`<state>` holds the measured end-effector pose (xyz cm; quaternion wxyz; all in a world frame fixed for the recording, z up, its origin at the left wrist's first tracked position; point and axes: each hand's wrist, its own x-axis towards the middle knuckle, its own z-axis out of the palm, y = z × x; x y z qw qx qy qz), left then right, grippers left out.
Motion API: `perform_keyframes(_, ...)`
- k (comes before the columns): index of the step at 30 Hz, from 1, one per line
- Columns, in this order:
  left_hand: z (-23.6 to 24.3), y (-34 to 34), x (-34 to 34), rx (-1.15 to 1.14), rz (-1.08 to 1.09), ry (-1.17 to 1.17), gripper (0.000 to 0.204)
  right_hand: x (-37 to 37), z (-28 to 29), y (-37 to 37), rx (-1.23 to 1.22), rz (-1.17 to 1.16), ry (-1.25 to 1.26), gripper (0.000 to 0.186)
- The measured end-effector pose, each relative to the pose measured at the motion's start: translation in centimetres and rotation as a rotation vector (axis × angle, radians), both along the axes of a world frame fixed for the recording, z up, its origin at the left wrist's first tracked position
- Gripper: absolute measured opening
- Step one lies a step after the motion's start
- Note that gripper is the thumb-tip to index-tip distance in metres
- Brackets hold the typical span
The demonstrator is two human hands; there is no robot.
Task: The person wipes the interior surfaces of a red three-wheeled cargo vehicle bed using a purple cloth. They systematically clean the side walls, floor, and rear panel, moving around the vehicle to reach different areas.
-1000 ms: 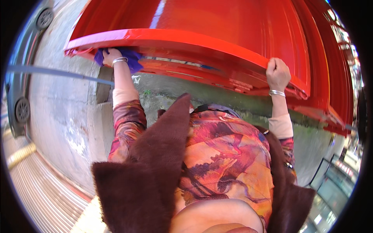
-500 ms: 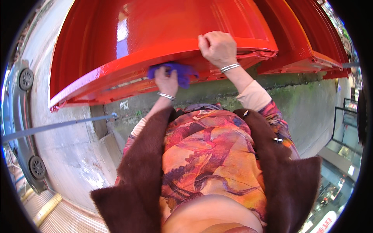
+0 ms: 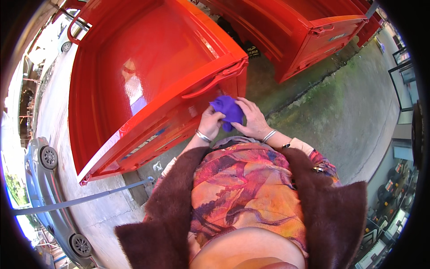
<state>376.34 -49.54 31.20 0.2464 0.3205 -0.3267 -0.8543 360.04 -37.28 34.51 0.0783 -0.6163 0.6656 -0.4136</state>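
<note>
A crumpled purple cloth [image 3: 229,110] is held between both hands in front of my chest. My left hand [image 3: 210,122] pinches its near left side between thumb and fingers. On the other side, my right hand [image 3: 253,120] grips the cloth's right edge, thumb below and fingers above. Just beyond the hands stands the tailgate [image 3: 179,117] of a glossy red cargo bed [image 3: 152,49]. A red latch handle [image 3: 215,83] runs along its top edge, close past the cloth. Neither hand appears to touch the metal.
A second red cargo bed [image 3: 291,33] stands to the right, a gap between them. A grey strap or pole [image 3: 85,204] stretches across the left side. Beyond it is a parked grey-blue car [image 3: 53,193]. Concrete floor [image 3: 340,121] with mossy patches lies to the right.
My right hand has left the tailgate's rim and taken hold of the cloth. My left hand has drawn the cloth away from the tailgate toward me. The view has turned.
</note>
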Motion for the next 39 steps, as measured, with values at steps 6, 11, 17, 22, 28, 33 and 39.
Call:
perform_keyframes(6,8.9,1.9,-3.7,-0.474,-0.120,0.115,0.041,-3.9,2.0,0.3,0.102,0.152,-0.649,0.067)
perform_keyframes(11,15.6,-6.7,1.0,-1.466,0.512,-0.755,0.007,-9.8,7.5,-3.4,-0.206,-0.089,-0.574,0.052)
perform_keyframes(17,12.9,-14.2,8.5,-1.530,0.365,-1.711,0.025,-8.4,8.4,-8.2,-0.209,-0.062,0.247,0.036)
perform_keyframes(22,10.8,-15.9,9.8,-1.300,0.240,-1.492,0.028,-3.8,8.4,-10.0,0.000,0.433,-0.094,0.028)
perform_keyframes(28,11.3,-15.2,9.9,-1.367,0.362,-1.296,0.026,6.1,6.3,-7.7,0.517,0.672,-0.182,0.051)
perform_keyframes(33,11.5,-14.4,9.8,-1.329,0.287,-1.262,0.026,3.9,7.9,-8.3,0.011,0.189,-0.518,0.044)
perform_keyframes(39,12.2,-14.1,9.4,-1.452,0.203,-1.163,0.027,6.9,7.4,-10.7,-0.360,-0.018,0.267,0.042)
